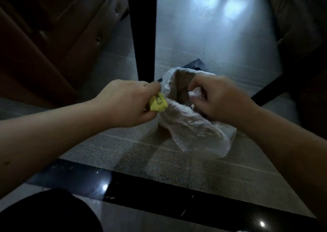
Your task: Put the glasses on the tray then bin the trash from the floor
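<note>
The landmark here is the thin, clear plastic bag (pixel 192 125), crumpled and see-through, held up just above the grey tiled floor (pixel 141 148).

Far to the left of the bag stands a big brown piece of furniture (pixel 44 46). It is dark there and hard to see well.

Just left of the bag is the left hand (pixel 129 102). Its fingers are closed tight on two things at once: a small, scrunched-up yellow paper wrapper (pixel 158 104) and the left edge of the bag's mouth. The wrapper touches the bag's rim but is not inside yet. This could go wrong. If the hand lets go of the wrapper, it may let go of the rim too. Then the mouth flops shut and the wrapper falls back on the floor.

Behind the bag, a tall black table leg (pixel 144 37) goes up and a flat dark thing lies on the floor.

At the right side of the bag is the right hand (pixel 219 99). Its fingers pinch the right edge of the bag's mouth and pull it open. The plastic is thin and slippery, so it could slide out or tear if pulled too hard.

No glasses, tray or bin can be seen here.
</note>
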Tool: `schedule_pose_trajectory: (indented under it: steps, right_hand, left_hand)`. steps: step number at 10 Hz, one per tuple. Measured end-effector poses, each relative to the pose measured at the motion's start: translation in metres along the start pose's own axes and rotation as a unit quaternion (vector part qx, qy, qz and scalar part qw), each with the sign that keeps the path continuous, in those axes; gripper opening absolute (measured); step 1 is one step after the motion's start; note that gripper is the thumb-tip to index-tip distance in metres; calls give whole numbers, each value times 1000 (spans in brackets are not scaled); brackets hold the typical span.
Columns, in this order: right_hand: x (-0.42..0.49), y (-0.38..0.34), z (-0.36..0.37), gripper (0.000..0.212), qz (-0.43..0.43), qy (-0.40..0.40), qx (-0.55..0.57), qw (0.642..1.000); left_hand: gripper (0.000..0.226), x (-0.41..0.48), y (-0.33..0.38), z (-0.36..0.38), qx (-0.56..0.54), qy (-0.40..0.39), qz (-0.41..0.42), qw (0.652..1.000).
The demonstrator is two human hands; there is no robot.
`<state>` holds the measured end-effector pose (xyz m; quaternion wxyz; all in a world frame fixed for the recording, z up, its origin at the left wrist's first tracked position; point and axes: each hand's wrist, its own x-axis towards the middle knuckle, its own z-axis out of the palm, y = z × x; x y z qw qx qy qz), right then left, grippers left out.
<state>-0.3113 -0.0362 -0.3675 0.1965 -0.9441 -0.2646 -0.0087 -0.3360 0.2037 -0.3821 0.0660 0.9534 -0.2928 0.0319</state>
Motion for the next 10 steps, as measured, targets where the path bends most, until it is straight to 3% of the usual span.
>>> schedule_pose_trajectory:
  steps: [2,3,4,7,8,10]
  right_hand:
    - [-13,46,3,17,121,11,7,993]
    - [-17,60,12,31,162,-9,9,987]
    - [-22,71,17,59,182,-46,29,982]
    - [-31,87,3,80,167,-36,1,985]
    - [-35,92,3,90,159,-32,4,987]
    - [-44,92,-1,98,145,-47,-23,988]
  left_hand:
    - [41,56,30,4,5,11,2,1000]
    - [46,74,37,7,0,21,0,1000]
    - [48,87,40,9,11,31,-2,999]
    - [70,127,57,39,56,-53,-25,997]
    - [97,131,62,56,75,-125,-43,988]
    - [99,116,65,57,61,-112,-32,991]
